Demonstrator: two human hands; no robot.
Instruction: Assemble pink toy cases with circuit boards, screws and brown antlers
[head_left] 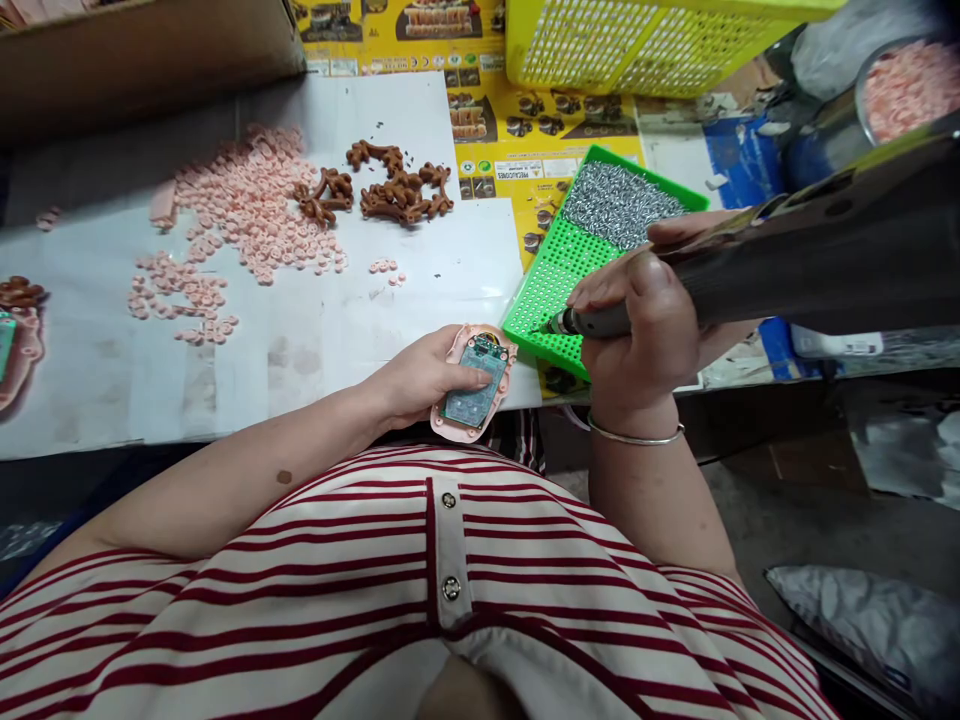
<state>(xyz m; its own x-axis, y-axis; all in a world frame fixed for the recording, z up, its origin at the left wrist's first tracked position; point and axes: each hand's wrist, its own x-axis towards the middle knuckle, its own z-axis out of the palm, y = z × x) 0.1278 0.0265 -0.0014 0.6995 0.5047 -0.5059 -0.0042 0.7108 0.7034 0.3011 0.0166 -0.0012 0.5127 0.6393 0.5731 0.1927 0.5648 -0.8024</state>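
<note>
My left hand (439,378) is closed around a pink plastic toy housing (456,430), its thumb lying over the green circuit board (474,385) inside. Thin wires show at the housing's top end. In my right hand (651,325) is a dark power screwdriver (817,250), its body reaching off to the right. The screwdriver's tip points left, over the lower part of a green perforated tray (559,265). A heap of small silver screws (619,205) fills the tray's far end. Whether the tip touches the tray or a screw, I cannot tell.
Small pink plastic pieces (255,200) lie piled on the white table cover, beside several brown bone-shaped parts (405,190). A cardboard box (150,65) stands back left, a yellow basket (645,45) at the back. Another pink housing (22,350) sits at the left edge.
</note>
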